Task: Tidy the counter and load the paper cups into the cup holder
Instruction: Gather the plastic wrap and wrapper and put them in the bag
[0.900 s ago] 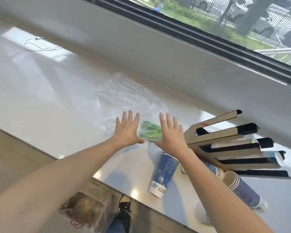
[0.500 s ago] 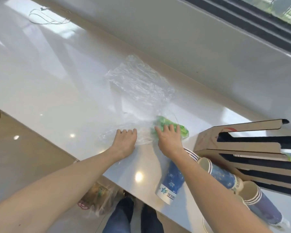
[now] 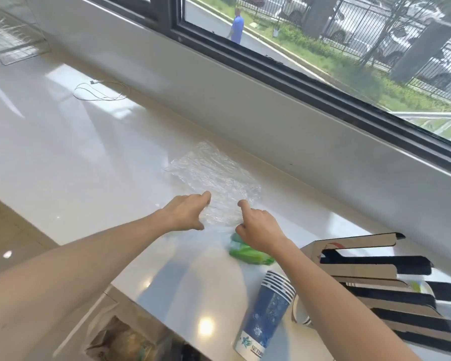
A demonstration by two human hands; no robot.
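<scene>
Head view: both hands' grip (image 3: 185, 214) (image 3: 258, 225) on plastic wrap (image 3: 214, 175).

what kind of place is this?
Probably an office pantry or break area at street level. A glossy white counter runs under a long window facing a road and parked cars, with stacked blue paper cups and a cardboard cup holder on it.

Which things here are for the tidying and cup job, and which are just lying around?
For the job:
- left hand and right hand, both on the clear plastic wrap
- green wrapper
- stack of blue paper cups
- cardboard cup holder

Just lying about:
- white cable
- wire rack
</scene>
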